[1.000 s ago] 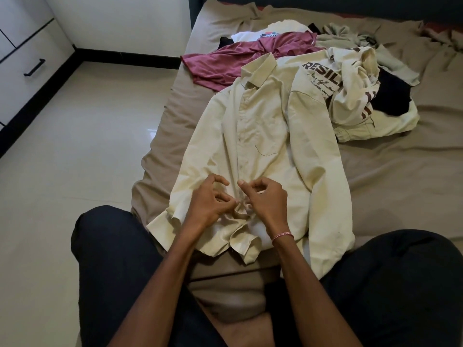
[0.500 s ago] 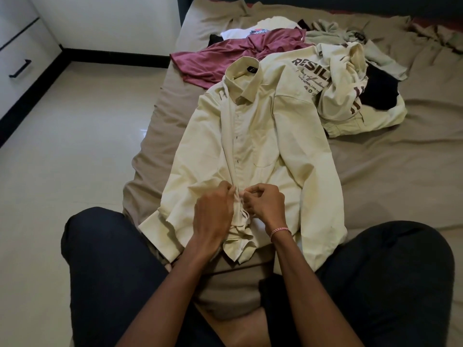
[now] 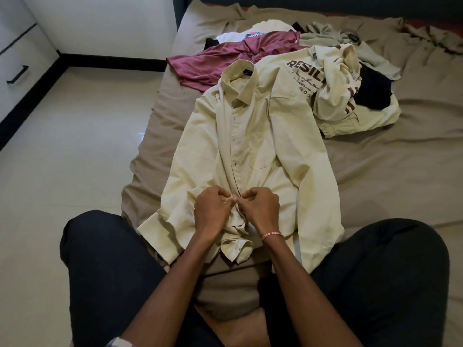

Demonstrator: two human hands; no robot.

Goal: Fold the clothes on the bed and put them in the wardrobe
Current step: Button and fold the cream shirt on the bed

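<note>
Spread face-up: cream long-sleeved button shirt (image 3: 250, 146), near on the bed (image 3: 400, 171).
Collar far, hem bunched near; a maroon garment (image 3: 225, 58) and cream printed top (image 3: 333, 96) lie crumpled beyond.

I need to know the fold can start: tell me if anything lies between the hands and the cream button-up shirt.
Nothing visible does. The left hand and the right hand both pinch the cream button-up shirt at its front placket near the hem, with no other garment over that spot.

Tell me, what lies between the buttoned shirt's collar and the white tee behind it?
A crumpled maroon garment lies there, shown in the head view.
</note>
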